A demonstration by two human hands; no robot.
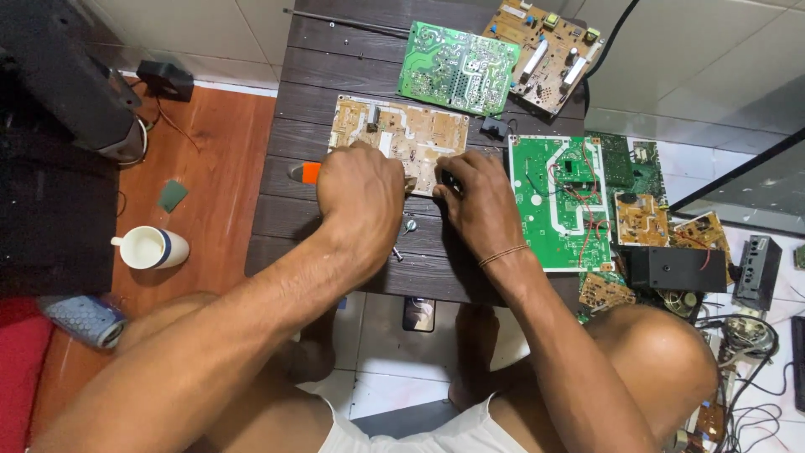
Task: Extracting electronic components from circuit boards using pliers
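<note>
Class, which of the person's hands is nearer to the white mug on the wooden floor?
Left. The left hand sits at the tan circuit board's near edge, on the side toward the white mug; the right hand lies further from it.

The desk (pixel 352 92) is showing dark, matt, grooved wooden slats. The tan circuit board (pixel 394 134) is looking dull, the green circuit board (pixel 537 210) slightly glossy. The mug (pixel 151 248) is gleaming like glazed ceramic, and the floor tiles (pixel 713 59) are shining smooth.

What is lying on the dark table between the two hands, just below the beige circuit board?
In the head view, a small metal screw lies on the dark slatted table between the left hand and right hand, just below the beige circuit board.
</note>
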